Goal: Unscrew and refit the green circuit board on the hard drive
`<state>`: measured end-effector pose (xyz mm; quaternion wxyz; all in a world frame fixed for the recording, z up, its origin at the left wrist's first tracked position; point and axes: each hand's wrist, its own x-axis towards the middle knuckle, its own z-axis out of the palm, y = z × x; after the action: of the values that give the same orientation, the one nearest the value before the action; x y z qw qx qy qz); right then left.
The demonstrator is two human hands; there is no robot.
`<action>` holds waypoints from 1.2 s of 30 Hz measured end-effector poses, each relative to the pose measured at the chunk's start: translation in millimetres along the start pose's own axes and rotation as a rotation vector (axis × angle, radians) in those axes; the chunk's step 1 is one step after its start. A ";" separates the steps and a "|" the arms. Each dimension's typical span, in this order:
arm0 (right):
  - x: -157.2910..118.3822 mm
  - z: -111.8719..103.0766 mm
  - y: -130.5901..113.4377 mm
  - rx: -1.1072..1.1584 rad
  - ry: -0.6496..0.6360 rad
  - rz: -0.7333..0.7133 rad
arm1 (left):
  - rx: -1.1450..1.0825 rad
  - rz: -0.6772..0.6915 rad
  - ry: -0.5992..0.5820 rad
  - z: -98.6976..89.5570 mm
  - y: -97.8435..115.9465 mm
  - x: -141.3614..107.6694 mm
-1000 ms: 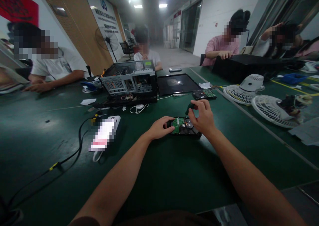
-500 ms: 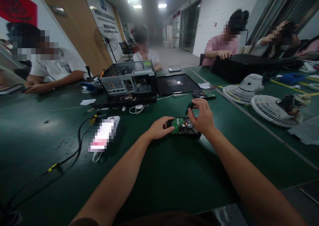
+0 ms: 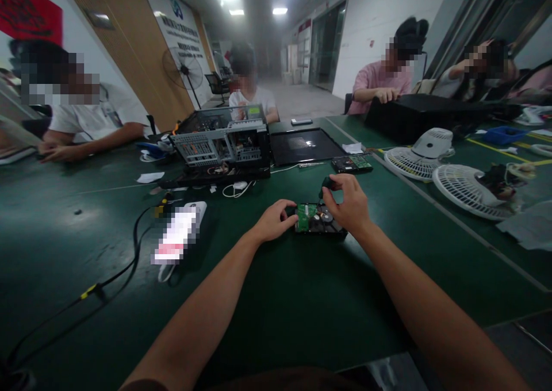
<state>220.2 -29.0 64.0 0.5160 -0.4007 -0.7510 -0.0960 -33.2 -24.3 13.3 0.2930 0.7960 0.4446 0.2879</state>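
"Quickly, where's the flat black hard drive (image 3: 324, 225) with the green circuit board (image 3: 304, 217)?"

"About twelve o'clock, lying on the smooth dark-green tabletop (image 3: 293, 305)."

"Left hand (image 3: 275, 221)?"

"At the drive's nine o'clock end, thumb and fingers parted. Can't tell if they grip."

"Right hand (image 3: 347, 202)?"

"Drive's two o'clock, pinching a slim screwdriver with a dark green handle (image 3: 326, 184). Shaft slants down at the drive; can't tell whether the tip touches."

"Neighbours, from the drive?"

"Open grey metal computer case (image 3: 221, 144), ten. Glossy black rectangular panel (image 3: 307, 145), twelve. Second black-and-green drive (image 3: 352, 164), one. Round white plastic fan grille (image 3: 407, 164), two."
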 end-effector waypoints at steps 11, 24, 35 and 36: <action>-2.2 3.9 1.8 0.069 -0.004 0.001 | -0.021 0.016 0.053 5.4 -10.3 2.3; 0.2 -0.2 0.5 0.003 0.039 0.024 | -0.008 -0.029 0.006 2.2 -5.5 1.2; -0.5 1.1 0.9 0.020 0.035 0.001 | -0.027 -0.049 -0.022 0.0 -3.4 -0.4; -0.5 0.7 0.7 0.010 0.037 0.007 | -0.030 -0.046 -0.023 0.4 -4.0 -0.3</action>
<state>220.3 -28.4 63.0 0.5322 -0.3988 -0.7403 -0.0981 -35.2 -22.9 10.1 0.3164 0.7843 0.4552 0.2785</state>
